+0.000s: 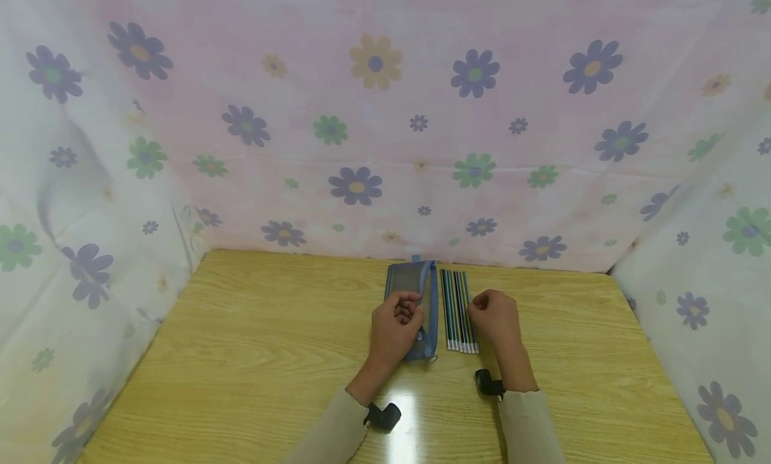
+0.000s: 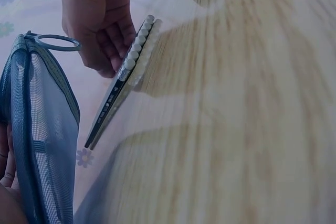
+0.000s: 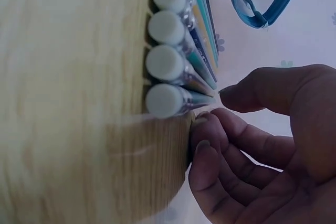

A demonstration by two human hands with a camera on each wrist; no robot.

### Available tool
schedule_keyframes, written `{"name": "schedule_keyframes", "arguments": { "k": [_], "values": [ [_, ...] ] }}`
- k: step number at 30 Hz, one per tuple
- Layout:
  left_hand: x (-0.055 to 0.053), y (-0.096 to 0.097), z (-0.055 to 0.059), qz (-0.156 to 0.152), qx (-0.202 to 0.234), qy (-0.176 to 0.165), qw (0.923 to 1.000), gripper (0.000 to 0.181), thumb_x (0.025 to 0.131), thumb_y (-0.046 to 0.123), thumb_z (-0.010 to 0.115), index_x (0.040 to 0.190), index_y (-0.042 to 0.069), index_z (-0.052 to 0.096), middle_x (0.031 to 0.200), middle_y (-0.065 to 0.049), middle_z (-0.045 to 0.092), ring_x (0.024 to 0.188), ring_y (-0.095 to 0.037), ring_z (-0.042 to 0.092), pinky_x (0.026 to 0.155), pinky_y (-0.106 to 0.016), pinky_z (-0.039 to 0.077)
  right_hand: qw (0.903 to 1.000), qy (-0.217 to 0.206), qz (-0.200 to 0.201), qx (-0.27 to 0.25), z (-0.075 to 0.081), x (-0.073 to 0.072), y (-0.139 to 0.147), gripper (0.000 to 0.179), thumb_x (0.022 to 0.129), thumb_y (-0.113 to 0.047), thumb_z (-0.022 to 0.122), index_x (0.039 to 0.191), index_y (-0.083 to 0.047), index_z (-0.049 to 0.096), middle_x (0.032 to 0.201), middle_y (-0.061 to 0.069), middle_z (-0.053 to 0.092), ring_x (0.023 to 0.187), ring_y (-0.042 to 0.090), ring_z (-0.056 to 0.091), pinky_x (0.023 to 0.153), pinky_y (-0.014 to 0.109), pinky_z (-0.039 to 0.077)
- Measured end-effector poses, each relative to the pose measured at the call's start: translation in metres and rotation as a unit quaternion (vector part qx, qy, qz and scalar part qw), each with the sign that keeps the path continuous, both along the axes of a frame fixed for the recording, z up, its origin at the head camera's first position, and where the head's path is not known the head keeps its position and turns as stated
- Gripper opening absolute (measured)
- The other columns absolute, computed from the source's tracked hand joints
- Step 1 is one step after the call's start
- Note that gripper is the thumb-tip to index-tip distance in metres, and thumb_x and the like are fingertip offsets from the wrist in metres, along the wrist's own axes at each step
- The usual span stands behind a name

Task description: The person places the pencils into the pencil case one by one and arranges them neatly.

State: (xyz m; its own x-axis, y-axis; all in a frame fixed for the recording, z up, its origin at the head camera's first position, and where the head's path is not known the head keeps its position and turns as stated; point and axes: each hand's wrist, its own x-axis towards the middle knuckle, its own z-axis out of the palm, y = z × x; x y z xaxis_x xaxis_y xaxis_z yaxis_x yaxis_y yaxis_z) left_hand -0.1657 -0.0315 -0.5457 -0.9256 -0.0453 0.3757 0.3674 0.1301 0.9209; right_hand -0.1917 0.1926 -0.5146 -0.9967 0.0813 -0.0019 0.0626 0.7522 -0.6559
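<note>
A blue-grey mesh pencil case lies on the table with its zip side raised. My left hand is over it with curled fingers, gripping its edge. In the left wrist view, the fingers are partly hidden behind the case's mesh wall. Several pencils lie side by side just right of the case, white erasers toward me. At the outermost pencil is my right hand, its thumb apart from the loosely bent fingers. The fingertips are low by the table, right beside that pencil.
The wood-grain table is enclosed at the back and sides by flowered cloth. A metal ring hangs at the case's corner. Black wrist devices sit at both cuffs.
</note>
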Motion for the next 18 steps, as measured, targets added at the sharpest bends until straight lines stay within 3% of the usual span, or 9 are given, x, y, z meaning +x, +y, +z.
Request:
{"name": "schedule_keyframes", "arguments": {
  "k": [8,18],
  "values": [
    [-0.0002,0.0003,-0.0016,-0.002,0.015,0.008,0.9999,0.017,0.093,-0.003,0.075,0.109,0.004,0.075,0.083,-0.007,0.069,0.069,-0.017,0.065,0.058,-0.021,0.054,0.9999,-0.011,0.0,0.004,0.0003,-0.0003,-0.0005,0.015,0.093,-0.009,0.07,0.094,0.004,0.076,0.091,0.019,0.074,0.078,0.031,0.07,0.073,0.051,0.06],
    [-0.0011,0.0003,-0.0023,-0.002,0.017,0.001,0.9998,0.018,0.092,-0.002,0.074,0.11,0.002,0.074,0.084,-0.005,0.068,0.07,-0.011,0.066,0.059,-0.022,0.056,0.9999,-0.01,-0.006,0.007,0.0014,0.0001,-0.0021,0.014,0.091,-0.009,0.072,0.087,0.003,0.077,0.087,0.017,0.075,0.076,0.03,0.07,0.073,0.051,0.06]
  ]
}}
